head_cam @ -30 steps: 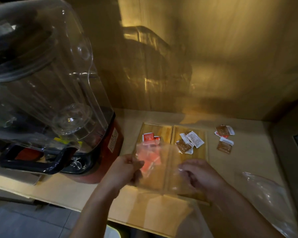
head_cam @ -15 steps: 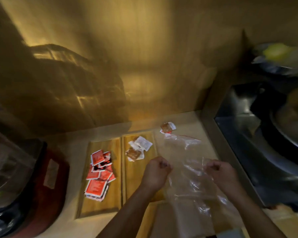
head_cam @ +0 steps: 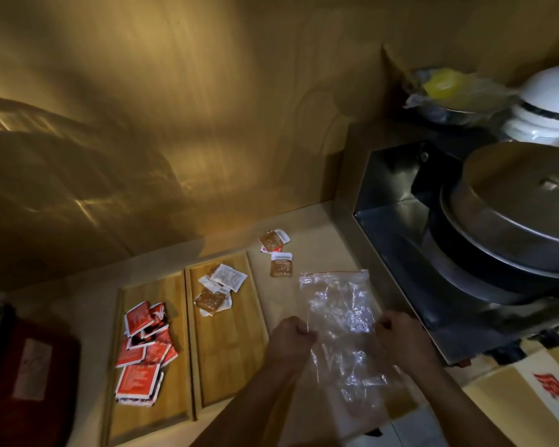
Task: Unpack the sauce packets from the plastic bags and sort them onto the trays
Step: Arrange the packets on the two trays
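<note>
Trays (head_cam: 229, 359): two wooden ones lie side by side on the counter (head_cam: 313, 240), long edges touching, at 7 o'clock from the view's centre.
Left tray (head_cam: 170, 411): holds a loose, overlapping heap of red packets (head_cam: 144, 350) along its middle.
Right tray (head_cam: 239, 375): holds a small heap of brown and white packets (head_cam: 218, 290) at its 12 o'clock end.
Loose packets (head_cam: 281, 269): two brown ones lie off the trays, close together, at 1 o'clock from the right tray.
Bag (head_cam: 339, 314): clear and crumpled, at 3 o'clock from the right tray. Its red-lined mouth is at the 12 o'clock end, near the loose packets. What it holds cannot be told.
Left hand (head_cam: 292, 337): a fist with knuckles up, fingers curled tight, pinching the bag's 9 o'clock edge.
Right hand (head_cam: 399, 332): curled the same way, gripping the bag's 3 o'clock edge, so the film spans between the two hands.
Pot (head_cam: 523, 195): metal and lidded, at 3 o'clock of the view, with white bowls (head_cam: 549, 101) at 1 o'clock behind it.
Change: a second ago both hands held a bag with red packets in it over the trays. Half a second ago the hands already gripped this bag, which was bunched and hid one loose packet. Now it is spread flatter with its mouth edge straight, and both loose packets show.
</note>
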